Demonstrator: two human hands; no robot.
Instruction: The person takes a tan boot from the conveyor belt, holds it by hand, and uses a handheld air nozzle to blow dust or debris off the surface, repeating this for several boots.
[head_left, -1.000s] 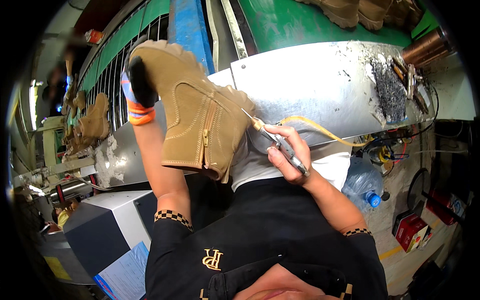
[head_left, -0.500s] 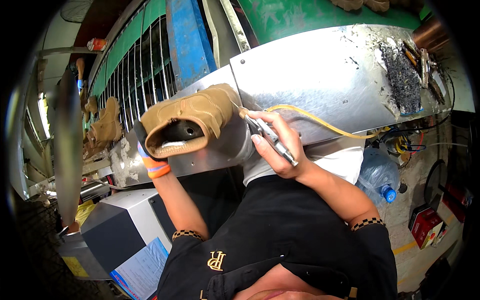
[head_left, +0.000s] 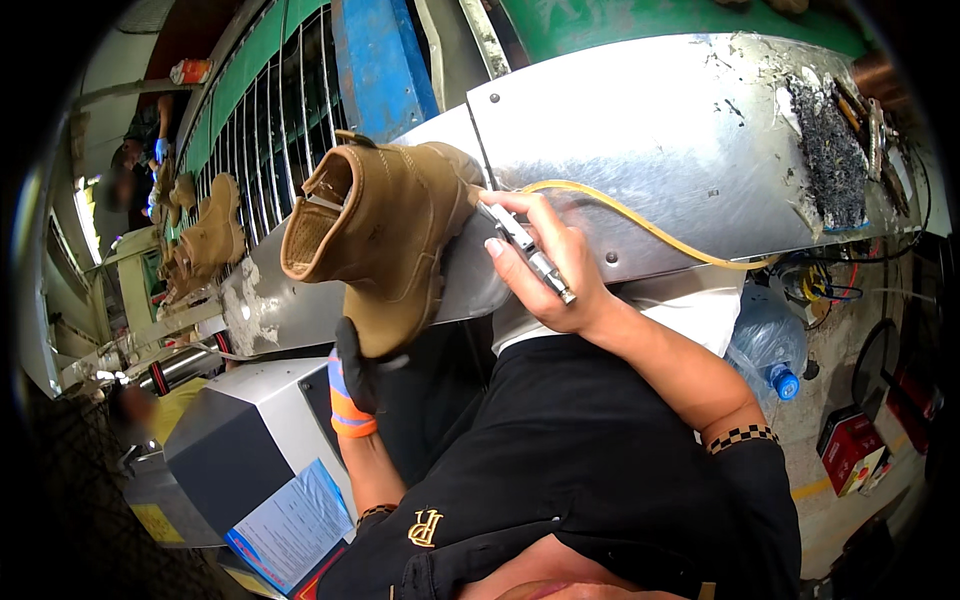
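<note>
A tan ankle boot (head_left: 395, 205) is held above the metal bench, its collar opening facing left and its toe pointing toward me. My left hand (head_left: 355, 385), in a black-palmed glove with an orange and lilac back, is closed on the toe; some of its fingers are hidden beneath. In my bare right hand (head_left: 548, 262) is a slim silver pen-like tool (head_left: 528, 243) with a tan tip. That tip is at the boot's heel side; whether it touches, I cannot tell. A yellow hose (head_left: 640, 222) runs from behind this hand to the right.
The shiny metal bench (head_left: 620, 130) has a dark, crusted patch (head_left: 825, 150) at its right end. More tan boots (head_left: 212, 235) stand at the left by a wire rack (head_left: 285, 110). A large clear bottle (head_left: 765, 340) is below the bench. Other people are at far left.
The boot has turned, so its toe now points toward me and its collar faces left. My left hand has moved nearer to me, onto the toe. The tool stays at the boot's right side.
</note>
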